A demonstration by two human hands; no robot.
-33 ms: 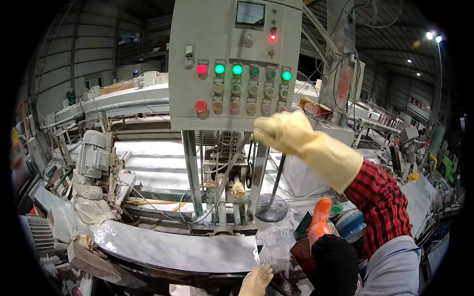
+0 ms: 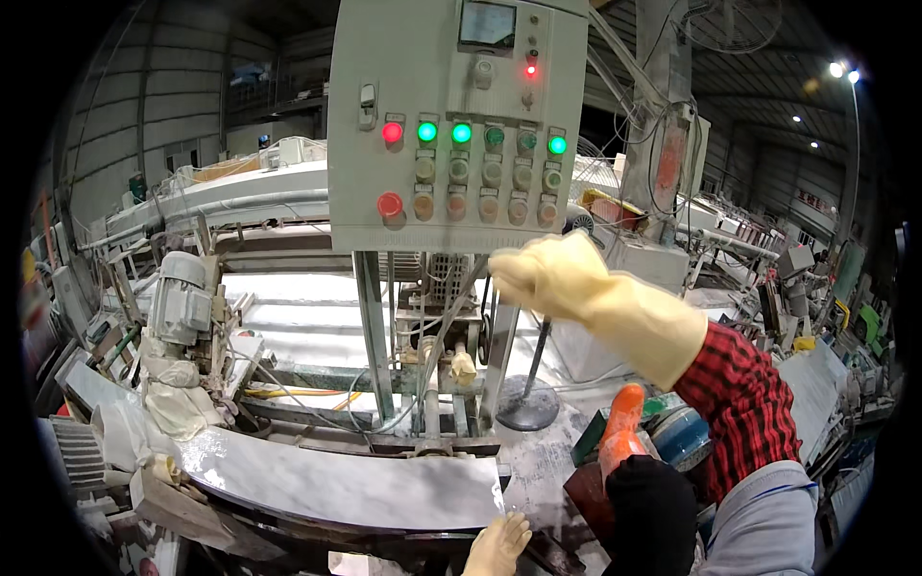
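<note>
My right hand [image 2: 552,278], in a cream rubber glove with a red-and-black checked sleeve, is raised just below the lower right edge of a grey control panel [image 2: 355,163]. Its fingers are curled in, slightly blurred, with nothing visible in them. The panel carries a small screen [image 2: 487,25], lit green and red buttons and a red mushroom-shaped button [image 2: 389,204]. Low in the view, my left hand [image 2: 497,547], gloved alike, has its fingers stretched out at the near right corner of a long, wet grey-white slab [image 2: 346,485].
Behind the slab stands machinery with a motor [image 2: 182,298] at left and metal posts under the panel. A round black base with a rod [image 2: 527,408] stands right of the posts. An orange boot [image 2: 622,427] and a blue drum-like part [image 2: 684,437] are at lower right.
My right hand has dropped slightly, away from the panel's lower edge. My left hand and the slab look unchanged.
</note>
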